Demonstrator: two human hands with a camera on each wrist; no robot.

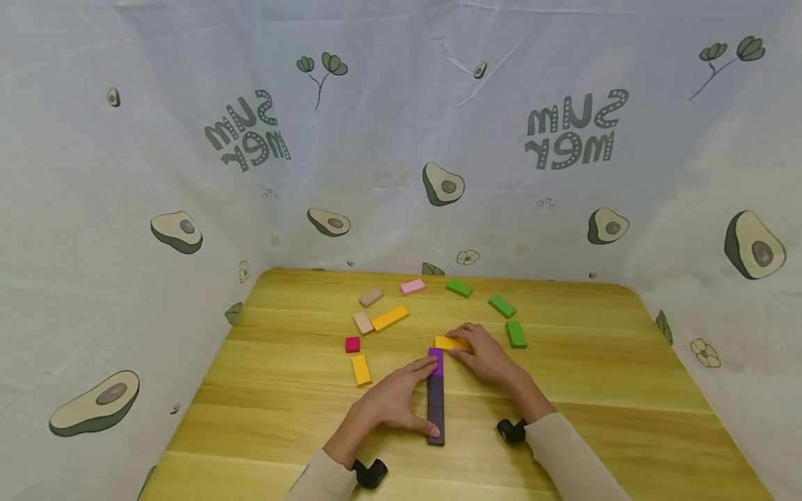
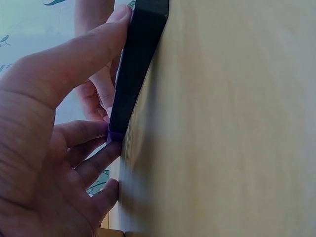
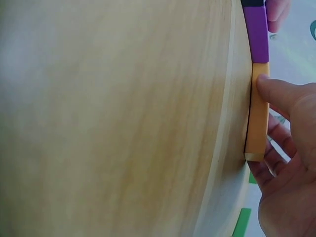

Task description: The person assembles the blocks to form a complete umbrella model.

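Two dark blocks [image 1: 436, 393] and a purple block [image 1: 438, 353] lie end to end in a straight row on the wooden table. My left hand [image 1: 396, 398] spans this row from its left side, thumb on the nearest dark block and fingertips at the purple one. Across the row's far end, a yellow block [image 1: 446, 343] lies crosswise, its left end against the purple block. My right hand [image 1: 485, 353] pinches that yellow block, the thumb on its near side and the fingers on its far side, which the hand partly hides.
Left of the row lie a yellow block [image 1: 361, 370], a red block [image 1: 353, 344], a longer yellow block [image 1: 390, 319] and two tan blocks [image 1: 372, 297]. Farther back are a pink block [image 1: 413, 287] and several green blocks [image 1: 502, 306]. A printed cloth [image 1: 376, 139] hangs around the table [image 1: 564, 390].
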